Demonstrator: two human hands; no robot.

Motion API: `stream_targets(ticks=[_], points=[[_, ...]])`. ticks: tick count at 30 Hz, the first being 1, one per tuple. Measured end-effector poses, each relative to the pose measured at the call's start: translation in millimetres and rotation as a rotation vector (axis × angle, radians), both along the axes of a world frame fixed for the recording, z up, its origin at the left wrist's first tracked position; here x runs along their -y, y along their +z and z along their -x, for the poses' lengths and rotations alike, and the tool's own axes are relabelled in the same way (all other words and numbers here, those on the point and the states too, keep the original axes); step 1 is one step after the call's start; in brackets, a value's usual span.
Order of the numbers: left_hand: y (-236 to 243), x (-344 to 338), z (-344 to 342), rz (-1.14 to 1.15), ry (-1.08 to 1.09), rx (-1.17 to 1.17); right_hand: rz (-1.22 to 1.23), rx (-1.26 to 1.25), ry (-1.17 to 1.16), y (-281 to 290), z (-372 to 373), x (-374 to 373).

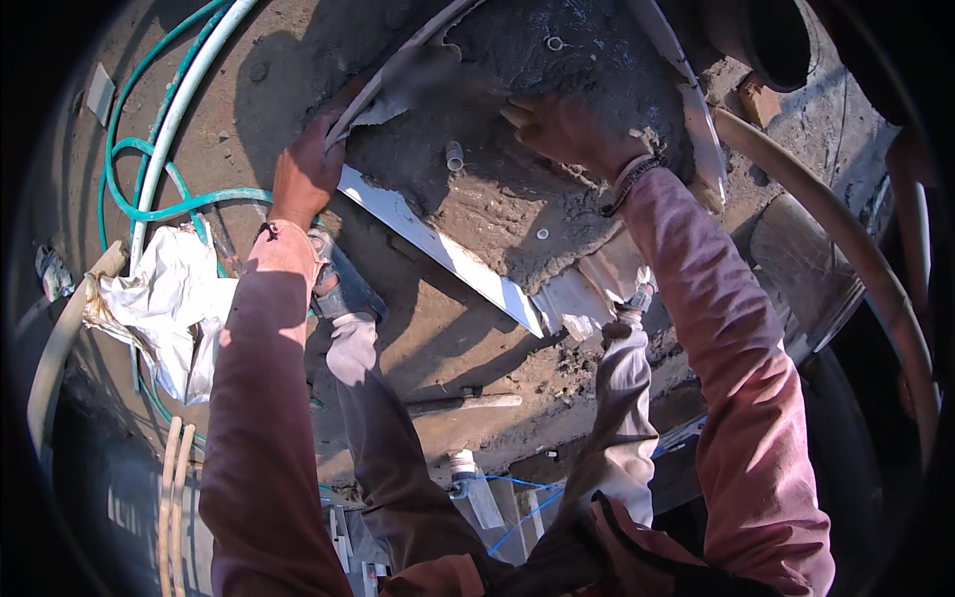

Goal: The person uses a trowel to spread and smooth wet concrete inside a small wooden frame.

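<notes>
The left hand, its grip clamped on the near end of a thin, curved, pale strip, seems to steady that edge where it meets a straight, glossy white strip. The right hand reaches over the middle, low at the surface of a wet, dark grey, mortar-like mix; whether its grip is apart or together on something I cannot tell, since the area just beyond the fingertips is blurred.

The strips, with a tall, pale, bent side strip at the right, act as a shallow open container: they stand around the mix, presumably to keep it from spreading over the brown ground. Crumpled pale sheeting lies at the near corner, perhaps closing the gap there. Inside, a short, translucent tube stub stands upright in the mix, its mouth uncovered, while two pale rings show nearly level with the surface, one far, one near.

Outside at the left, a crumpled white plastic sack slumps beside a looped green hose and a long white pipe; its folds hide whatever it may contain.
</notes>
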State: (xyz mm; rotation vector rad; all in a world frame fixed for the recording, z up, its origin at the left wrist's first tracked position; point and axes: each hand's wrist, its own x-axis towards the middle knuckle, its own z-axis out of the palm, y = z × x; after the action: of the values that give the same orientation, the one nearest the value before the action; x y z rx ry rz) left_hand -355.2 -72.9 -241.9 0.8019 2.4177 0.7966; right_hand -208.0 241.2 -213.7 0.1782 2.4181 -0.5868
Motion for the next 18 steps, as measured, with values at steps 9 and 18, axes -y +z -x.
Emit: stream_targets(ticks=[9, 18], points=[[-1.4, 4.5, -0.8, 0.154, 0.012, 0.041, -0.036, 0.092, -0.133, 68.4, 32.3, -97.4], [-0.6, 0.5, -1.0, 0.13, -0.002, 0.029, -0.242, -0.227, 0.424, 18.1, 48.4, -186.1]])
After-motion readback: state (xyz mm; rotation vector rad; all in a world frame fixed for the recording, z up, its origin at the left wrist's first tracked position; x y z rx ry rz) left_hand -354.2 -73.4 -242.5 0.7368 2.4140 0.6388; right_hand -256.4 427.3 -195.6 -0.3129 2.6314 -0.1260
